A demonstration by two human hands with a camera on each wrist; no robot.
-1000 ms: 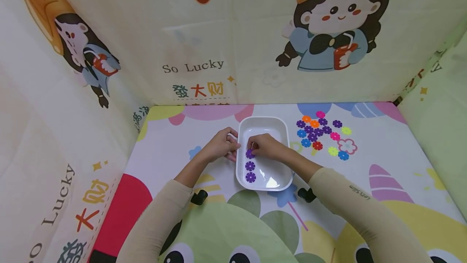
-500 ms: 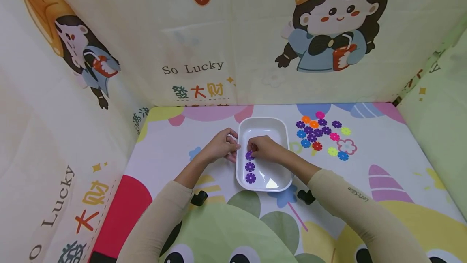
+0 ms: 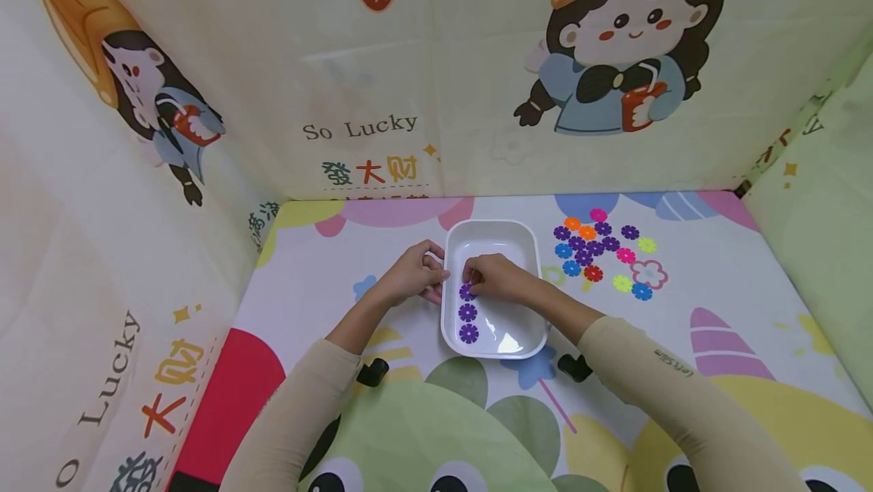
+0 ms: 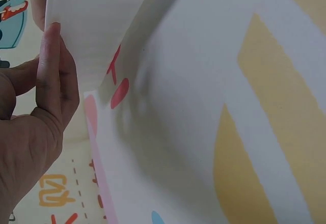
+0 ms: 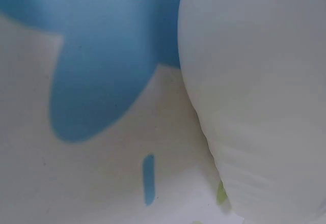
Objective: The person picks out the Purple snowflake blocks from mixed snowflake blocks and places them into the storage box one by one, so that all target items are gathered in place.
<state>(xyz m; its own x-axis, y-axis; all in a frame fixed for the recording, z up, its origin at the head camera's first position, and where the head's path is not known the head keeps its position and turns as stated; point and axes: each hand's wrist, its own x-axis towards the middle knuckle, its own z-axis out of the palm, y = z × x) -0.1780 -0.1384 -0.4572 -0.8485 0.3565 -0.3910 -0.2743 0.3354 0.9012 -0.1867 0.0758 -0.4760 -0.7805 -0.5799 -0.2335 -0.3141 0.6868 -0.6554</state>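
Observation:
A white rectangular tray [image 3: 508, 325] lies on the patterned table cover. My left hand [image 3: 414, 272] holds its left edge; in the left wrist view the fingers [image 4: 49, 66] meet the tray wall [image 4: 97, 25]. Inside the tray, my right hand [image 3: 498, 277] pinches a purple flower-shaped piece [image 3: 467, 293] near the left side, and the fingers partly cover it. Two more purple flower pieces [image 3: 467, 323] lie below it in a column. The right wrist view has the tray's outer wall [image 5: 260, 91] but not the hand.
Right of the tray, several loose flower pieces [image 3: 595, 248] in purple, blue, orange, pink, red and yellow lie scattered. Printed curtains [image 3: 470, 98] stand behind and at both sides. Black wrist gear [image 3: 372, 371] sits beneath each forearm.
The right hand and the pinched flower piece shift very slightly down in the head view, much as the whole scene does. The left hand stays on the tray's edge.

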